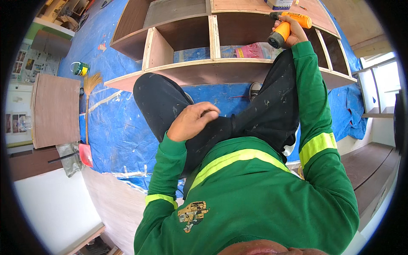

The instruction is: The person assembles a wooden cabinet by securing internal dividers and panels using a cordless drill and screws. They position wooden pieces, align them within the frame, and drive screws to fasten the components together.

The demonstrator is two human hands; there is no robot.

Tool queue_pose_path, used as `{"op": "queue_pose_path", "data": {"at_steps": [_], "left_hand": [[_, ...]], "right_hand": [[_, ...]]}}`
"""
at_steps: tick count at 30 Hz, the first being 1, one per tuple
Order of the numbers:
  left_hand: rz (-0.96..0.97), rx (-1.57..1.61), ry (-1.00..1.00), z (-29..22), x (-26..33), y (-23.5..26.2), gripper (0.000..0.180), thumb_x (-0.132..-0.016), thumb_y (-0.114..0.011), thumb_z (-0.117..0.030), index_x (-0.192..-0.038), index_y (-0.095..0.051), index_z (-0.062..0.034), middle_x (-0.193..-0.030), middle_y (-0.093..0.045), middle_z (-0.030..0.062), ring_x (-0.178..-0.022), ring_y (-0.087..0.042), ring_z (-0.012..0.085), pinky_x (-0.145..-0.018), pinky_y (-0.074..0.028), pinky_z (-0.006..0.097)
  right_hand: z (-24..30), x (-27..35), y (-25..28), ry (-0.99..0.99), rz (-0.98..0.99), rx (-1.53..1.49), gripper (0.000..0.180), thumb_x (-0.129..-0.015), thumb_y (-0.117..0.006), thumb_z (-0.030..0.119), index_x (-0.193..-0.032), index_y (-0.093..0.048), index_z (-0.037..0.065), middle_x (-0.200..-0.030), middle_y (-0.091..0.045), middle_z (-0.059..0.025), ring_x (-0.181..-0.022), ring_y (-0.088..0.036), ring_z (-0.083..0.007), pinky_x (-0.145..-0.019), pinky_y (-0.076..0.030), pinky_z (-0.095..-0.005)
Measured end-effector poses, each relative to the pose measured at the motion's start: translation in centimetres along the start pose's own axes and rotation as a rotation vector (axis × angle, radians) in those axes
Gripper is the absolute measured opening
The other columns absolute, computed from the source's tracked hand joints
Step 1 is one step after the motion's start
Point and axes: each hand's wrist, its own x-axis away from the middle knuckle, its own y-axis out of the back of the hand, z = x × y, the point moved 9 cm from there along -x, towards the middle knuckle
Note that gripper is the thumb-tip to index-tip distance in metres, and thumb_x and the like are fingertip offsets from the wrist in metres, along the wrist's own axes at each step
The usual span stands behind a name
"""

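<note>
L hand (192, 121): resting on left thigh, fingers (208, 111) curled loosely inward, nothing gripped. L forearm bent at elbow, green sleeve w/ yellow band near upper arm. R hand (288, 29): extended fwd, arm nearly straight, fingers wrapped tight round orange drill (285, 26) grip. R sleeve green, yellow band at upper arm. Legs crossed, dark trousers, seated posture.

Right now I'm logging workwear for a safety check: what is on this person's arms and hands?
Both arms wear long green sleeves, each with a bright yellow-green reflective band: left sleeve, right sleeve. The cuffs are plain green ribbing. The left hand and right hand are bare, without gloves.
</note>
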Motion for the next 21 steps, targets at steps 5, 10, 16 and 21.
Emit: {"op": "queue_pose_path", "data": {"at_steps": [5, 10, 16, 21], "left_hand": [[-0.171, -0.596, -0.084, 1.0, -0.9, -1.2, 0.026, -0.1, -0.073, -0.027, -0.109, -0.074, -0.0031, -0.101, -0.074, 0.0171, -0.099, -0.071, 0.0363, -0.091, -0.055, 0.047], [-0.175, -0.619, -0.056, 2.4, -1.0, -1.6, 0.027, -0.1, -0.073, -0.03, -0.108, -0.075, -0.0042, -0.102, -0.075, 0.0164, -0.1, -0.07, 0.0384, -0.091, -0.054, 0.05], [-0.199, -0.605, -0.051, 2.7, -0.3, -1.5, 0.028, -0.101, -0.071, -0.031, -0.108, -0.075, -0.0045, -0.104, -0.076, 0.0162, -0.102, -0.07, 0.0382, -0.092, -0.054, 0.05], [-0.177, -0.645, -0.012, 3.0, -0.1, -1.2, 0.028, -0.102, -0.07, -0.032, -0.107, -0.075, -0.0043, -0.106, -0.076, 0.0169, -0.104, -0.07, 0.0385, -0.093, -0.054, 0.05]], "right_hand": [[0.6, -0.2, 0.7, 0.022, -0.047, -0.049, 0.026, -0.098, -0.075, 0.009, -0.117, -0.059, 0.002, -0.087, -0.071, -0.0132, -0.072, -0.072, -0.0275, -0.078, -0.066, -0.0501], [0.8, -0.7, 1.6, 0.053, -0.081, -0.114, 0.028, -0.097, -0.075, 0.007, -0.118, -0.058, 0.002, -0.086, -0.071, -0.0136, -0.074, -0.072, -0.0293, -0.078, -0.066, -0.0518], [0.2, -1.2, 1.0, 0.08, -0.088, -0.138, 0.028, -0.096, -0.076, 0.006, -0.117, -0.058, 0.003, -0.086, -0.071, -0.0144, -0.074, -0.072, -0.0299, -0.076, -0.066, -0.0516], [-0.1, -1.9, 1.3, 0.002, -0.046, -0.147, 0.029, -0.095, -0.078, 0.008, -0.118, -0.06, 0.003, -0.089, -0.073, -0.0155, -0.076, -0.073, -0.0312, -0.078, -0.066, -0.0524]]}}
